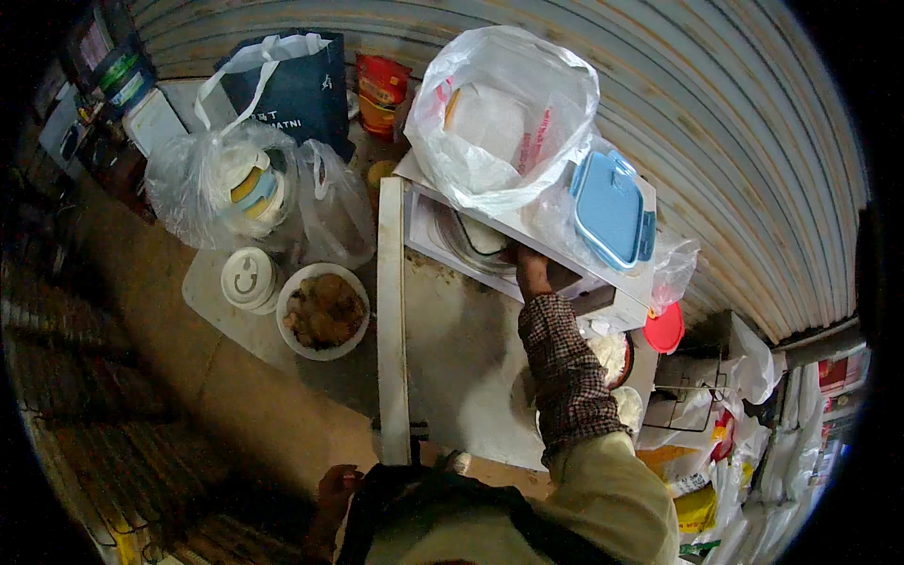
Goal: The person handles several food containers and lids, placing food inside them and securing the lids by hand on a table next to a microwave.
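Note:
A white microwave stands before me with its door swung out to the left. Into its opening reaches my right hand, in a checked cuff. Its fingers are at the edge of a rectangular glass container and appear to grip it; the fingertips are hidden. Under the container shows part of a round glass turntable. My left hand hangs low at my side, away from the microwave, dim and partly hidden. On top of the microwave lies a blue clip-on lid.
A white plastic bag holding a box sits on the microwave. Leftward are a bowl of brown food, a white lidded tub, clear bags and a dark tote. A red lid is at the right.

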